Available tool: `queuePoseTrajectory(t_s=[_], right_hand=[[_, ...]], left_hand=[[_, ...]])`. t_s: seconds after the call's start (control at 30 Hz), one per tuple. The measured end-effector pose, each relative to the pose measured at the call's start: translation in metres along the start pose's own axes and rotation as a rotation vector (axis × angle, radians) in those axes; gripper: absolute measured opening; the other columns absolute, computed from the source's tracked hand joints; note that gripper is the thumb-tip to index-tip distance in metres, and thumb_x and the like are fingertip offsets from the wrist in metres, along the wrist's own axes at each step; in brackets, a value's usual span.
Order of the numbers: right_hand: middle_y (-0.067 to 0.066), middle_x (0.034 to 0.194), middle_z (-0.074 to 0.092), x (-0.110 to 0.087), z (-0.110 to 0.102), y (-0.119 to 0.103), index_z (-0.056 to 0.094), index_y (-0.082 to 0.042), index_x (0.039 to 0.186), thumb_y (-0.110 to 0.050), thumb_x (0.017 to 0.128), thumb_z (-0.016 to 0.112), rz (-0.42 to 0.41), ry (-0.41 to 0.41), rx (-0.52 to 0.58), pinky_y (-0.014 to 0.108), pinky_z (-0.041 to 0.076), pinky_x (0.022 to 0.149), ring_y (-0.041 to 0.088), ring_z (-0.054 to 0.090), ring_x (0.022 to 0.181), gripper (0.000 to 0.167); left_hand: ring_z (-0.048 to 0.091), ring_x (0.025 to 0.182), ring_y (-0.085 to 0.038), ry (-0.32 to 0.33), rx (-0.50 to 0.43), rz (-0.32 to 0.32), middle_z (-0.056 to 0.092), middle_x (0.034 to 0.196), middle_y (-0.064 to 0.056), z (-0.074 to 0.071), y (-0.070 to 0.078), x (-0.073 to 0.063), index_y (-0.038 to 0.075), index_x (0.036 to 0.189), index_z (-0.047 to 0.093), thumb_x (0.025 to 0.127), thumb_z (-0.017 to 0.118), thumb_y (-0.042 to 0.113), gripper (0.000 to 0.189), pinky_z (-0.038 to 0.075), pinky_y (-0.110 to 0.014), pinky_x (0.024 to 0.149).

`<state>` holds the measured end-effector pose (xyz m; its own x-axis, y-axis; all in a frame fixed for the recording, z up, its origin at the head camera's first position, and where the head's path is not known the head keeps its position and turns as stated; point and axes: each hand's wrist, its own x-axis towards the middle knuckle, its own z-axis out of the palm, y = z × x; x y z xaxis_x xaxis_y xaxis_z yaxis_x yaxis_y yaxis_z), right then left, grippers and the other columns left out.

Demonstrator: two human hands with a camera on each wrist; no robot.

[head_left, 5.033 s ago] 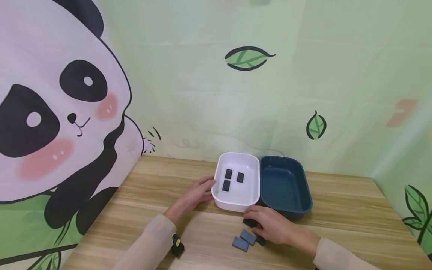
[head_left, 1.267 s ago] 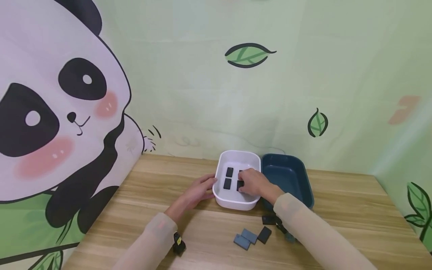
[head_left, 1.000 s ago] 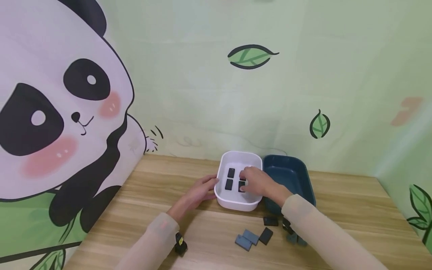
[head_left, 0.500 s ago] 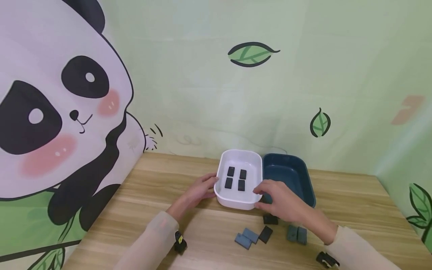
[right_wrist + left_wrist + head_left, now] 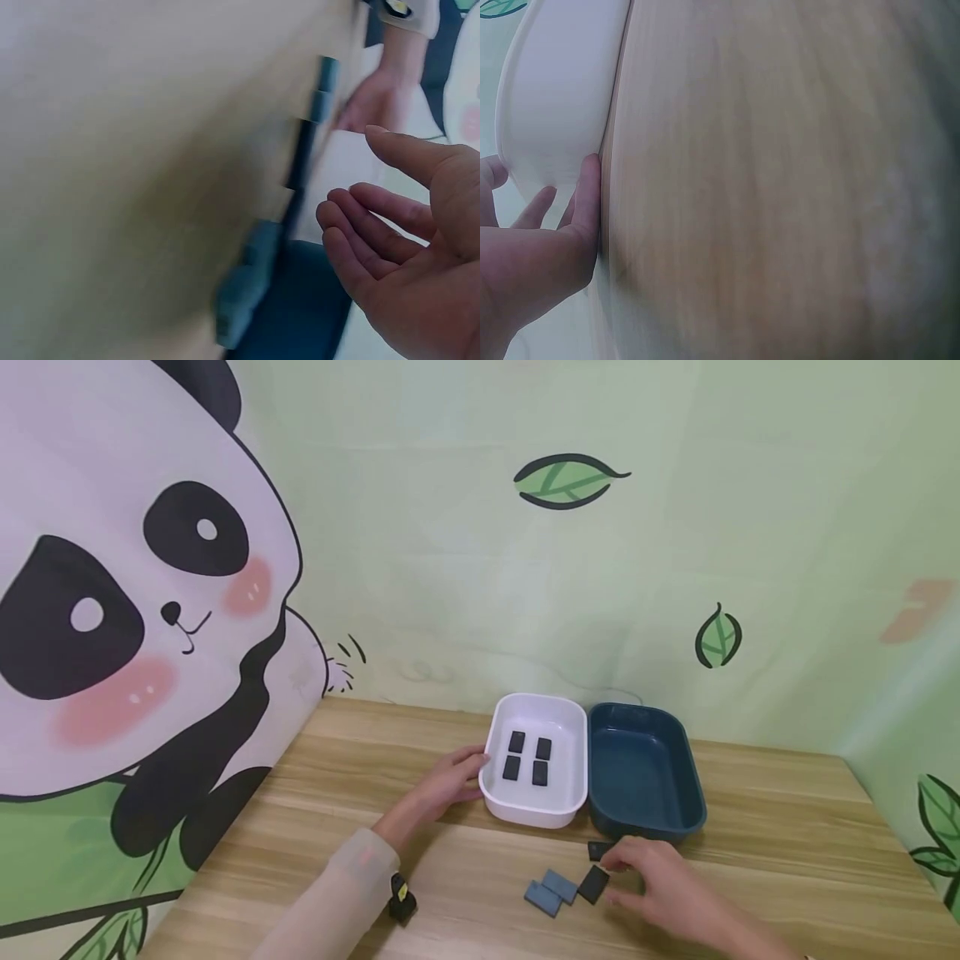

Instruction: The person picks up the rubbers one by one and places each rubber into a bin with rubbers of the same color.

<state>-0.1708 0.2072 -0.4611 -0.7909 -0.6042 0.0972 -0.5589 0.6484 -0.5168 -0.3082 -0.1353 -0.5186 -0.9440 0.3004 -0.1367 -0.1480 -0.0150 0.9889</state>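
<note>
My left hand (image 5: 448,783) rests against the left side of a white bin (image 5: 534,817), fingertips at its wall; the left wrist view shows those fingers fairly straight along the bin (image 5: 562,97). Inside lie several black rectangular tiles (image 5: 540,773) in two rows. My right hand (image 5: 663,889) is over the table, thumb and fingers spread around the near end of a loose black tile (image 5: 593,885). Nothing is between the fingers of this hand (image 5: 405,240) in the right wrist view. Another black tile (image 5: 597,851) is partly hidden behind the fingertips.
Two blue-grey tiles (image 5: 543,898) overlap just left of the loose black one. A dark blue bin (image 5: 693,814) with nothing in it stands against the white bin's right side. More blue-grey tiles (image 5: 244,289) appear blurred in the right wrist view. A printed cloth backs the wooden table (image 5: 360,752).
A further black tile has been set down in the white bin, completing two rows. My right hand has let go and come back down to the loose tiles. The left hand stays at the bin.
</note>
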Motion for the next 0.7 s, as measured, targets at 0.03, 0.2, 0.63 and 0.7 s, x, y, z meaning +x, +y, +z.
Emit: queuePoseTrajectory(t_s=[0.03,0.2,0.63,0.7], right_hand=[[-0.006,0.104,0.072,-0.001,0.003,0.002,0.077,-0.012,0.108,-0.023,0.088,0.088,0.011,-0.017,-0.004,0.036,0.061,0.084,0.016,0.069,0.096,0.026],[-0.009,0.102,0.070,0.000,0.013,0.008,0.078,-0.011,0.108,-0.028,0.087,0.089,0.052,-0.039,-0.041,0.034,0.060,0.082,0.011,0.065,0.093,0.029],[-0.008,0.103,0.064,0.004,0.024,0.002,0.076,-0.012,0.108,-0.027,0.085,0.091,0.077,-0.028,-0.119,0.036,0.060,0.082,0.009,0.060,0.093,0.032],[-0.007,0.105,0.065,0.004,0.024,0.001,0.076,-0.012,0.109,-0.026,0.085,0.091,0.072,-0.028,-0.142,0.038,0.060,0.084,0.010,0.061,0.096,0.031]], left_hand=[[0.052,0.140,-0.040,0.000,-0.001,0.000,0.052,0.152,-0.028,0.000,0.000,0.000,-0.003,0.158,0.043,0.110,0.055,0.027,0.058,0.055,-0.046,0.107],[0.052,0.140,-0.041,0.000,0.004,0.000,0.052,0.152,-0.028,0.000,0.001,-0.002,-0.004,0.157,0.043,0.110,0.055,0.027,0.058,0.055,-0.046,0.107],[0.051,0.141,-0.041,0.002,0.007,-0.005,0.051,0.153,-0.028,0.000,-0.001,0.000,-0.004,0.158,0.042,0.110,0.055,0.027,0.059,0.054,-0.047,0.108],[0.051,0.141,-0.041,0.000,0.008,-0.005,0.051,0.153,-0.028,0.000,0.000,0.000,-0.003,0.158,0.042,0.109,0.055,0.028,0.059,0.054,-0.047,0.108]])
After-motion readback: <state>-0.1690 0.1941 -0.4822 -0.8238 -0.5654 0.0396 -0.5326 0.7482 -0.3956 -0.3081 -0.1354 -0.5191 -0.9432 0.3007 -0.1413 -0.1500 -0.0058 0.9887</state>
